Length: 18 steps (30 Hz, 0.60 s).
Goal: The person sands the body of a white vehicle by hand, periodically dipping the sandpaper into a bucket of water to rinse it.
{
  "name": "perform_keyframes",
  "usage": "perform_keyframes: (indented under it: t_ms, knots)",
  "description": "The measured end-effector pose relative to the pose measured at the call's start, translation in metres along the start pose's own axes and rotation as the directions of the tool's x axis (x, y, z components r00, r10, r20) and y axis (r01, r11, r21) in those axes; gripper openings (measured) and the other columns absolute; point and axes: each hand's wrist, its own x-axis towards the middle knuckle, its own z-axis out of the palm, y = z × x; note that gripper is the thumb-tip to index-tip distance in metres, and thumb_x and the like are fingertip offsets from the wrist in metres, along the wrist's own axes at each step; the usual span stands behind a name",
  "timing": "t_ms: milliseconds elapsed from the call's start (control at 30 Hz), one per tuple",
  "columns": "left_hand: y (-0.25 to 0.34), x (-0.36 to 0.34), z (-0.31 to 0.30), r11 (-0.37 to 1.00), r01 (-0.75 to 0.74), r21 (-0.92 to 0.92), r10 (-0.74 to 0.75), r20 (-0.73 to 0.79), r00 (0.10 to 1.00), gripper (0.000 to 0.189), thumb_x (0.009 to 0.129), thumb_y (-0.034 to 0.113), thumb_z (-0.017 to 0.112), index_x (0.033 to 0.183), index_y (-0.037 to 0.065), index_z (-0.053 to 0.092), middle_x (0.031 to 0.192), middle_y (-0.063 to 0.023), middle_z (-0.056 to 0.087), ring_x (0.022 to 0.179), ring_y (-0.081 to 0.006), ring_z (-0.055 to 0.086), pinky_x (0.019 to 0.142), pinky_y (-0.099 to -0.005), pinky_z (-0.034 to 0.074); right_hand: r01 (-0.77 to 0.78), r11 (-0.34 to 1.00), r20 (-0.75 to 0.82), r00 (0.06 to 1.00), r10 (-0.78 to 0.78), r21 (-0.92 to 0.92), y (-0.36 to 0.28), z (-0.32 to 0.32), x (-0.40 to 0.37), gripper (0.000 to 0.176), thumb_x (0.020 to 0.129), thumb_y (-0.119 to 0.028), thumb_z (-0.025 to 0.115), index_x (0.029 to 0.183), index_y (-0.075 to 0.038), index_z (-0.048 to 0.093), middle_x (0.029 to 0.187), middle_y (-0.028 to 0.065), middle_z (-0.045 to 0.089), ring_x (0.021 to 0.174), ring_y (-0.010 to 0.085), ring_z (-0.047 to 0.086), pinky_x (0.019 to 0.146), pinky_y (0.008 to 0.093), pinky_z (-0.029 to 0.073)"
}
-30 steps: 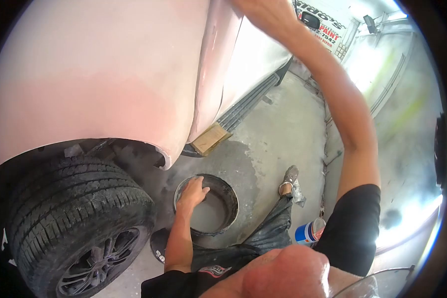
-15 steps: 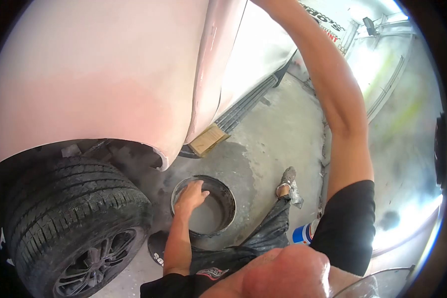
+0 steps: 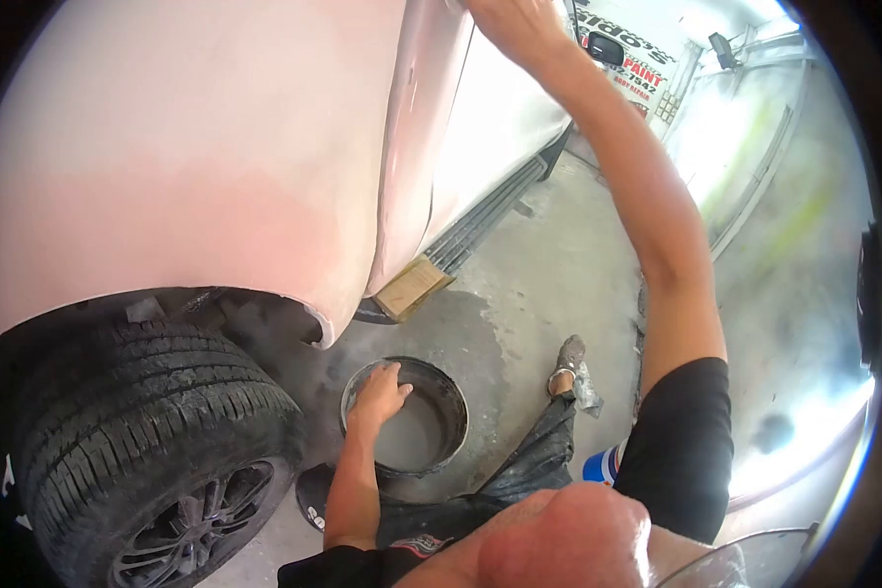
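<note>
Our right hand (image 3: 513,27) slides back into view on the panel (image 3: 216,147), grip unclear; our left hand (image 3: 377,395), fingers splayed, could tip the bucket (image 3: 453,407).

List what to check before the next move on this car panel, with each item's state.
1. Left hand inside bucket: ok, fingers spread near rim.
2. Bucket contents: cannot tell.
3. Right hand on car panel: ok, high up.
4. What the right hand grips: cannot tell, cut by frame edge.
5. Wood block at the panel's lower edge: ok, in place.
</note>
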Motion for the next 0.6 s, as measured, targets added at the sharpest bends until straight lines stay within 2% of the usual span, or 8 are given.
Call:
perform_keyframes:
  t_ms: [167,200,233,300,400,500,533,600]
  knots:
    - [0.008,-0.001,-0.001,0.999,0.04,0.032,-0.044,0.125,0.991,0.06,0.096,0.031,0.068,0.145,0.002,0.05,0.142,-0.0256,0.054,0.133,-0.0402,0.052,0.11,-0.0489,0.043,-0.098,0.995,-0.062,0.993,0.098,0.006,0.016,0.006,0.039,0.058,0.092,0.004,0.058,0.148,0.003,0.042,0.153,0.0217,0.046,0.142,0.0388,0.045,0.119,0.0624,0.03]
    - [0.009,-0.001,-0.002,0.999,0.04,0.026,-0.043,0.131,0.991,0.06,0.096,0.031,0.068,0.145,0.002,0.05,0.142,-0.0257,0.054,0.132,-0.0402,0.053,0.11,-0.0491,0.043,-0.07,0.997,-0.055,0.996,0.069,-0.028,0.008,0.009,0.024,0.058,0.092,0.006,0.056,0.148,0.004,0.042,0.154,0.022,0.045,0.141,0.0393,0.045,0.118,0.0624,0.033]
    - [0.007,0.001,-0.002,0.999,0.028,0.025,-0.031,0.107,0.994,0.06,0.095,0.031,0.068,0.145,0.002,0.05,0.142,-0.0255,0.054,0.132,-0.0402,0.053,0.11,-0.049,0.043,-0.055,0.996,-0.069,0.996,0.06,0.063,-0.002,0.01,0.007,0.061,0.09,0.007,0.059,0.148,0.004,0.042,0.156,0.0223,0.042,0.141,0.0393,0.045,0.119,0.0623,0.032]
    - [0.004,0.003,-0.002,1.0,0.009,0.026,-0.011,0.068,0.998,0.06,0.095,0.031,0.068,0.145,0.003,0.051,0.142,-0.0251,0.054,0.132,-0.0401,0.053,0.11,-0.0488,0.043,-0.012,1.0,-0.057,0.998,0.011,-0.018,-0.003,0.007,-0.004,0.062,0.088,0.007,0.064,0.146,0.003,0.044,0.154,0.0223,0.043,0.139,0.0392,0.047,0.118,0.0621,0.033]
    - [0.005,-0.001,0.0,0.998,0.052,0.026,-0.053,0.074,0.996,0.059,0.095,0.031,0.068,0.145,0.002,0.051,0.142,-0.0254,0.055,0.132,-0.0401,0.053,0.11,-0.0481,0.043,-0.052,0.999,-0.027,0.998,0.053,0.014,0.02,0.004,0.029,0.059,0.087,0.005,0.065,0.143,0.003,0.047,0.152,0.0228,0.046,0.139,0.0391,0.047,0.118,0.0623,0.033]
    - [0.005,-0.004,0.001,0.999,0.045,0.003,-0.046,0.114,0.992,0.058,0.095,0.03,0.068,0.143,0.002,0.052,0.141,-0.0254,0.056,0.132,-0.0399,0.054,0.109,-0.0486,0.044,-0.123,0.992,-0.019,0.992,0.123,0.023,0.003,-0.009,0.033,0.052,0.089,0.006,0.061,0.14,0.003,0.05,0.146,0.0223,0.05,0.14,0.0393,0.045,0.118,0.0625,0.032]
    - [0.005,-0.005,-0.001,0.999,0.049,0.003,-0.049,0.105,0.993,0.058,0.095,0.03,0.068,0.143,0.002,0.052,0.14,-0.0256,0.057,0.131,-0.04,0.054,0.109,-0.0488,0.044,-0.049,0.997,-0.08,0.996,0.045,-0.057,0.002,0.006,0.02,0.048,0.092,0.002,0.059,0.139,0.003,0.05,0.145,0.0214,0.051,0.142,0.0383,0.042,0.117,0.0623,0.032]
    - [0.007,-0.004,-0.004,0.998,0.056,-0.002,-0.055,0.082,0.995,0.058,0.095,0.03,0.068,0.143,0.002,0.053,0.139,-0.0259,0.057,0.131,-0.0402,0.054,0.109,-0.0491,0.044,0.039,0.979,0.004,0.999,-0.039,-0.2,-0.003,-0.004,0.006,0.043,0.093,-0.004,0.059,0.135,0.003,0.054,0.142,0.0191,0.052,0.14,0.0338,0.043,0.114,0.0587,0.035]
